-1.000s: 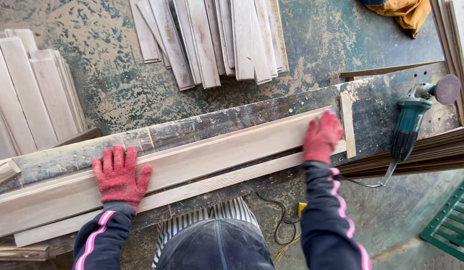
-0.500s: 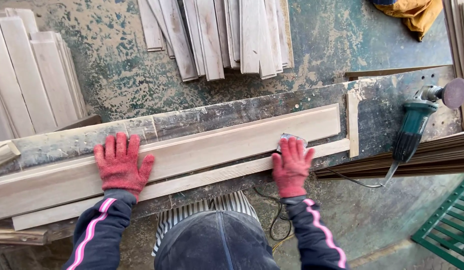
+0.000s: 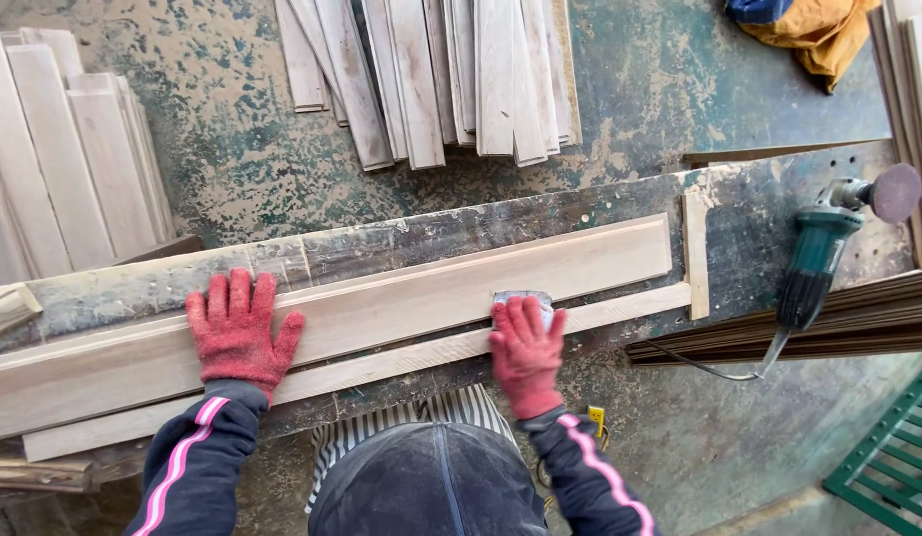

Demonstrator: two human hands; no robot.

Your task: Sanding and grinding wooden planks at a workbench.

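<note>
The left hand point(image 3: 238, 333) lies flat, fingers spread, on the long pale board point(image 3: 401, 303), while the right hand point(image 3: 526, 352) presses a sanding pad point(image 3: 521, 298) against its near edge.

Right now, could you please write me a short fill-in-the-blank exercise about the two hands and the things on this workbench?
1. Both hands wear ____ knitted gloves.
2. The left hand lies flat on the long pale board, while the ____ hand presses a small sanding pad against it.
3. The green power sander lies on the workbench, to the ____ of the long pale board.
4. The yellow cloth lies in the top ____ corner of the view.

Missing words: red; right; right; right
</note>
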